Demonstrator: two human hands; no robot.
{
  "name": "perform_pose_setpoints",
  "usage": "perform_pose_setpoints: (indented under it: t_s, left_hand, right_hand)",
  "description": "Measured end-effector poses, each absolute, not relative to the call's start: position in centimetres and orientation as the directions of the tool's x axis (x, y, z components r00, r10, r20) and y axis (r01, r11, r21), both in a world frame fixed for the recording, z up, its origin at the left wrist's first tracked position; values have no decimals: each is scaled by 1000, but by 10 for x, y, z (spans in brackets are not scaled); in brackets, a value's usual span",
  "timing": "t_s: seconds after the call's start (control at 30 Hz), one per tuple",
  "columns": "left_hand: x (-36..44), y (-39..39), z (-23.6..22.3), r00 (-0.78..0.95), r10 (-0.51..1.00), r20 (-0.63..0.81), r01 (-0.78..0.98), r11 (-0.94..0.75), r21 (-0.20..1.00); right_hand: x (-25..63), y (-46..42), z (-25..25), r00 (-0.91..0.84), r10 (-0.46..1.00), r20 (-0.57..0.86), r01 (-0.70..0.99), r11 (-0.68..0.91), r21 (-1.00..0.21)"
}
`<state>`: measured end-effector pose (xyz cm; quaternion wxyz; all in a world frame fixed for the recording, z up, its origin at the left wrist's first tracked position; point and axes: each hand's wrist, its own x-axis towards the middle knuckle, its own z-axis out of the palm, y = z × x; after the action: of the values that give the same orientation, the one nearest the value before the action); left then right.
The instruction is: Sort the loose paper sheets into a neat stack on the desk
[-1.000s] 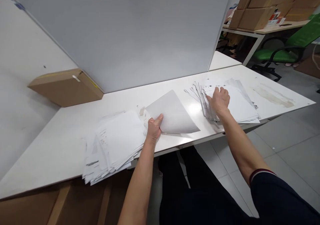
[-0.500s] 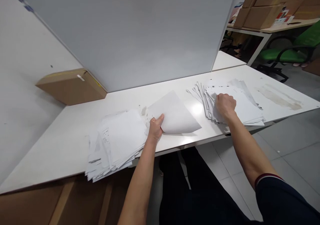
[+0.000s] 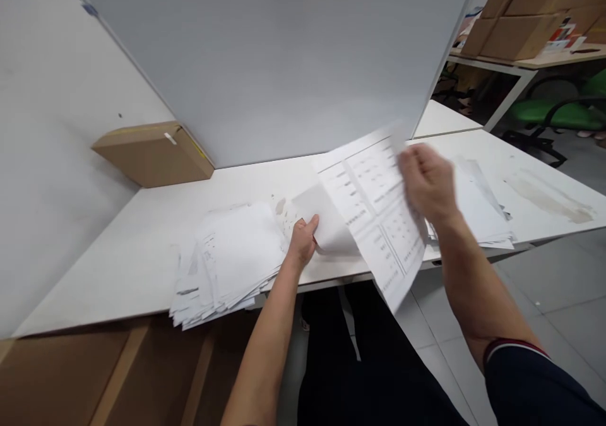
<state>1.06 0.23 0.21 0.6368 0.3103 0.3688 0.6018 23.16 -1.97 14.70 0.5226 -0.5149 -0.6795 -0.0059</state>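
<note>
My left hand point(image 3: 303, 238) grips the near left corner of a blank-sided white paper point(image 3: 329, 221), thumb on top, above the table. Whether it is one sheet or several, I cannot tell. In the air to the right, my right hand point(image 3: 428, 180) pinches a printed sheet of paper point(image 3: 379, 205) by its right edge. Tables and lines of print face me, and the sheet overlaps the paper in my left hand. A loose paper stack point(image 3: 246, 243) lies left of my left hand. Behind my right hand, another paper stack point(image 3: 480, 208) is partly hidden.
A white table point(image 3: 146, 249) runs across, with a grey-white panel point(image 3: 284, 66) standing along its back. One cardboard box point(image 3: 158, 158) leans at the back left corner. At the far right are stacked cartons point(image 3: 516, 35) and a green chair point(image 3: 544, 113).
My right hand has lifted a printed sheet off the right stack and brought it up and toward the left hand. My left hand keeps its hold on the paper. The view has shifted slightly.
</note>
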Motion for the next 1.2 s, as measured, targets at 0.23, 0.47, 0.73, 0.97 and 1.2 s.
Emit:
perform_pose_setpoints:
  t_s: [0.23,0.47,0.73,0.97,1.2]
  left_hand:
    - [12,-1,13,109,989,-99,-569,144,810]
    - [12,-1,8,100,993,-59,-499,102,861]
    - [11,-1,32,-56,980,189,-173,-196,965]
    - [7,-15,62,-171,910,378,-127,-401,907]
    - [14,-15,17,-237,928,287,-165,-329,930]
  right_hand:
    - [202,31,81,-79,895,440,937,218,-275]
    - [192,30,67,-31,885,465,835,278,-474]
    - [219,13,63,-228,969,94,122,124,-985]
    - [198,8,57,-46,930,364,-95,359,-929]
    - [190,4,25,-150,949,278,-84,268,-960]
